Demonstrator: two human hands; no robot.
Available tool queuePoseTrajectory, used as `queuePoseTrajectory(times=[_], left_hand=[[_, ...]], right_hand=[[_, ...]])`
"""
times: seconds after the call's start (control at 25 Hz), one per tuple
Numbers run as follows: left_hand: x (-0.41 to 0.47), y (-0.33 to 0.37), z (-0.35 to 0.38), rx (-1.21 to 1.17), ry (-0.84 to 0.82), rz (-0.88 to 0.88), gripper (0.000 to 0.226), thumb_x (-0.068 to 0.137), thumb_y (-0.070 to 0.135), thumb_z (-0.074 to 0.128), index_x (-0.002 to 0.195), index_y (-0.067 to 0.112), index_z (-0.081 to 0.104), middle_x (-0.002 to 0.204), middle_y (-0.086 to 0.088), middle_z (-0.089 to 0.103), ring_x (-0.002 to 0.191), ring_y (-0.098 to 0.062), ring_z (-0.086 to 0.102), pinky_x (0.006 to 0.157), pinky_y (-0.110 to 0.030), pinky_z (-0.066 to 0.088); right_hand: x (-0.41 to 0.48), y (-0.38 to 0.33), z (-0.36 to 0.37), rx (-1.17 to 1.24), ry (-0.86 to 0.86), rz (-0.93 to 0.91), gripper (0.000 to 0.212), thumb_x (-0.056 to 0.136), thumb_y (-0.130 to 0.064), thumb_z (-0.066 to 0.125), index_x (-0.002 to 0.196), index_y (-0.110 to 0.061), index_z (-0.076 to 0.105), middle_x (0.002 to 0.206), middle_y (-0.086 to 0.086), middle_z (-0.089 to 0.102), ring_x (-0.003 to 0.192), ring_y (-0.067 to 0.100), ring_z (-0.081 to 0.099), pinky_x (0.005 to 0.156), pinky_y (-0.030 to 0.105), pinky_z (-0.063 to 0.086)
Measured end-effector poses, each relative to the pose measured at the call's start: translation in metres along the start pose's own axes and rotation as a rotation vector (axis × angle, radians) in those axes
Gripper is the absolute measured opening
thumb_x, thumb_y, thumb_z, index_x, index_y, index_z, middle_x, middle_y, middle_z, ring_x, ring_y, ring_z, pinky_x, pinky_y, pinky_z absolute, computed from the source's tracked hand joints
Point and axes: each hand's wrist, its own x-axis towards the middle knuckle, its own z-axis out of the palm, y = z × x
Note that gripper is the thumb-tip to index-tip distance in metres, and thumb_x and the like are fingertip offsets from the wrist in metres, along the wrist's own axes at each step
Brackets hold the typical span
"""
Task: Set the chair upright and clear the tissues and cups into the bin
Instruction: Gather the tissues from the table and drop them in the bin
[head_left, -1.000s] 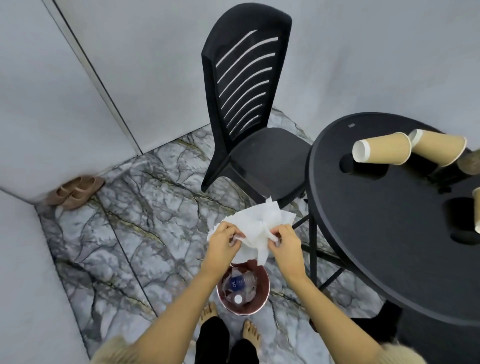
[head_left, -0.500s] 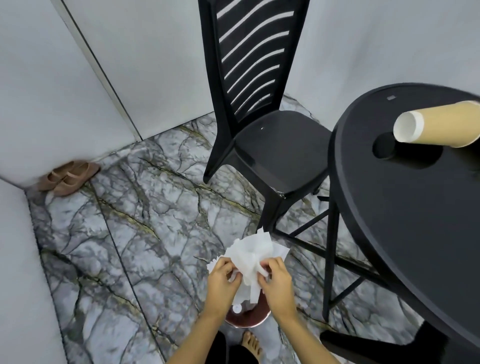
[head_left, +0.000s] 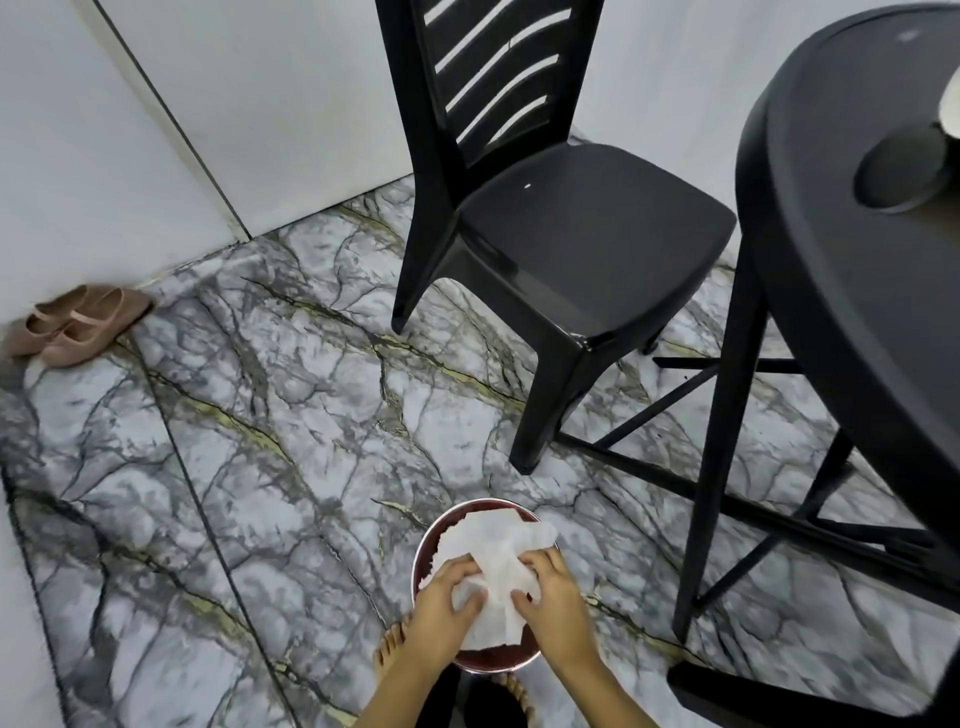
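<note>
White tissues (head_left: 493, 566) lie bunched over the mouth of a small dark red bin (head_left: 423, 551) on the marble floor. My left hand (head_left: 441, 603) and my right hand (head_left: 553, 597) both grip the tissues and press them into the bin. A black plastic chair (head_left: 561, 244) stands upright behind the bin. The round black table (head_left: 841, 322) is at the right; only the pale rim of one paper cup (head_left: 951, 111) shows at the frame edge above its dark round shadow.
The table's black legs and cross braces (head_left: 727, 415) stand right of the bin. A pair of tan shoes (head_left: 78, 325) rests by the white wall at the left. My bare feet (head_left: 389, 649) flank the bin.
Both hands went down with the tissues from above the bin onto its opening. My head dropped closer, so the cups on the table slid out of view.
</note>
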Motion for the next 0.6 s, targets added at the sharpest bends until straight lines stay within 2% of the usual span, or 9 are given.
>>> queuePoseTrajectory(times=[0.08, 0.16, 0.24, 0.32, 0.44, 0.6], left_hand=[[0.003, -0.013, 0.001, 0.038, -0.092, -0.019, 0.03, 0.086, 0.002, 0.058, 0.109, 0.021, 0.053, 0.117, 0.006, 0.048, 0.115, -0.007, 0.044, 0.091, -0.001, 0.027], [0.01, -0.025, 0.004, 0.096, -0.155, -0.019, 0.036, 0.088, 0.006, 0.056, 0.122, 0.013, 0.051, 0.123, 0.007, 0.045, 0.123, -0.011, 0.042, 0.094, -0.005, 0.026], [0.015, -0.031, 0.005, 0.162, -0.194, -0.015, 0.039, 0.089, 0.005, 0.054, 0.126, 0.012, 0.048, 0.124, 0.008, 0.045, 0.121, -0.01, 0.043, 0.091, -0.002, 0.028], [0.021, -0.033, 0.007, 0.227, -0.215, -0.015, 0.043, 0.087, 0.004, 0.054, 0.128, 0.011, 0.047, 0.131, 0.003, 0.046, 0.125, -0.012, 0.043, 0.1, -0.01, 0.029], [0.025, -0.032, 0.004, 0.322, -0.234, -0.047, 0.046, 0.086, 0.007, 0.055, 0.13, 0.009, 0.044, 0.141, -0.005, 0.041, 0.13, -0.019, 0.04, 0.108, -0.02, 0.028], [0.021, -0.022, -0.004, 0.535, -0.289, -0.068, 0.051, 0.09, 0.021, 0.05, 0.138, 0.011, 0.035, 0.152, -0.011, 0.025, 0.14, -0.023, 0.027, 0.114, -0.028, 0.026]], right_hand=[[0.0, 0.006, 0.001, -0.055, -0.028, 0.035, 0.033, 0.082, -0.009, 0.06, 0.114, -0.015, 0.054, 0.115, -0.009, 0.046, 0.099, 0.014, 0.058, 0.081, 0.026, 0.048], [0.002, 0.012, 0.002, -0.051, -0.045, 0.04, 0.034, 0.083, -0.008, 0.059, 0.116, -0.015, 0.053, 0.116, -0.01, 0.044, 0.105, 0.015, 0.057, 0.083, 0.022, 0.046], [0.006, 0.019, 0.002, -0.034, -0.064, 0.051, 0.036, 0.085, -0.007, 0.057, 0.12, -0.014, 0.052, 0.114, -0.013, 0.041, 0.11, 0.014, 0.054, 0.084, 0.013, 0.038], [0.009, 0.025, 0.001, -0.025, -0.094, 0.062, 0.04, 0.085, -0.007, 0.057, 0.124, -0.015, 0.051, 0.117, -0.01, 0.046, 0.114, 0.013, 0.052, 0.087, 0.007, 0.032], [0.007, 0.028, 0.001, -0.031, -0.148, 0.065, 0.041, 0.086, -0.008, 0.055, 0.126, -0.019, 0.052, 0.13, -0.005, 0.051, 0.118, 0.012, 0.05, 0.095, 0.012, 0.033], [-0.003, 0.018, -0.001, -0.054, -0.159, 0.076, 0.042, 0.087, -0.011, 0.055, 0.128, -0.023, 0.05, 0.134, -0.007, 0.05, 0.122, 0.011, 0.048, 0.1, 0.019, 0.035]])
